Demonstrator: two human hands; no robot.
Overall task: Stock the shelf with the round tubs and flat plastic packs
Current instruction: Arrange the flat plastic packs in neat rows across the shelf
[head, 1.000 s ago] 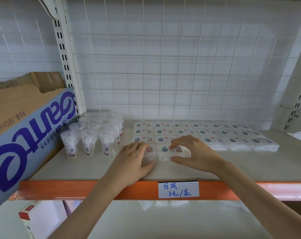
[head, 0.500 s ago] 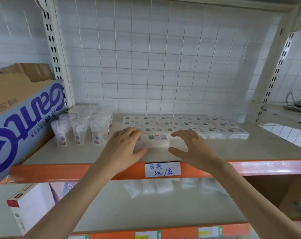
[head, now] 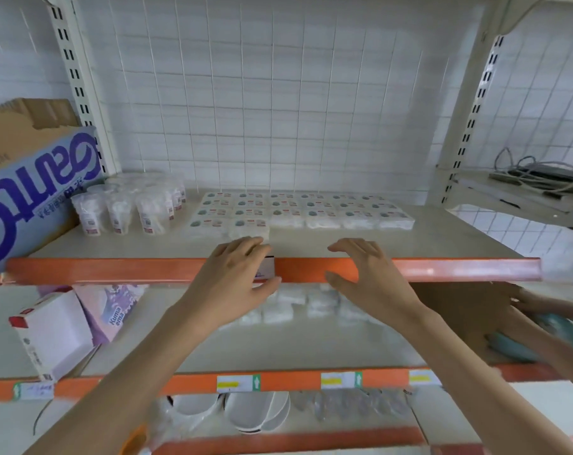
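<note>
1. The flat packs (head: 298, 210) sat in neat rows on the shelf (head: 442, 244); the round tubs (head: 130, 208) stood clustered just left of them
2. Both hands were empty, fingers loose; left hand (head: 232, 277) hovered just in front of the nearest pack (head: 249, 224), right hand (head: 373, 277) over the orange rail (head: 442, 269)
3. Packs looked light, squishy, probably slick; I'd grab them by the sides; tubs seemed thin, so hold round the body gently

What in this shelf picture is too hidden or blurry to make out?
- Head view: white label on the orange shelf rail, mostly covered by the left hand.
- Head view: print on the flat plastic packs, too small.
- Head view: blue-green object at the right edge, blurred and cut off.
</note>
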